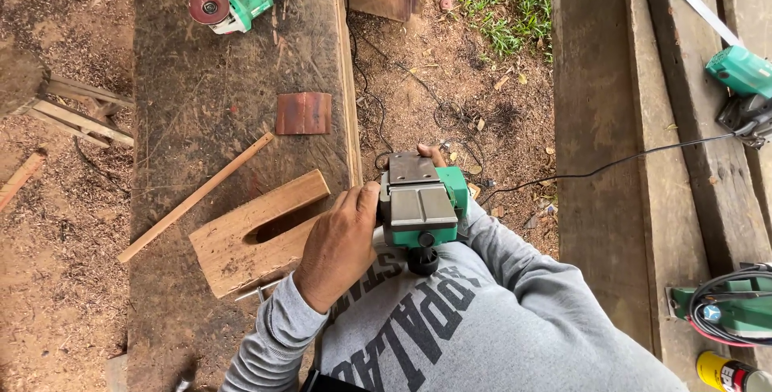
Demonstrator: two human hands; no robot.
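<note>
Against the person's chest, beside the workbench's right edge, the left hand (338, 243) and mostly hidden right hand (432, 151) grip an upturned green-and-grey electric planer (420, 207), seemingly heavy, rigid, best held by its body.

The green electric planer (421, 203) is turned sole-up, its grey metal base showing. It sits between both hands, held against the chest.
</note>
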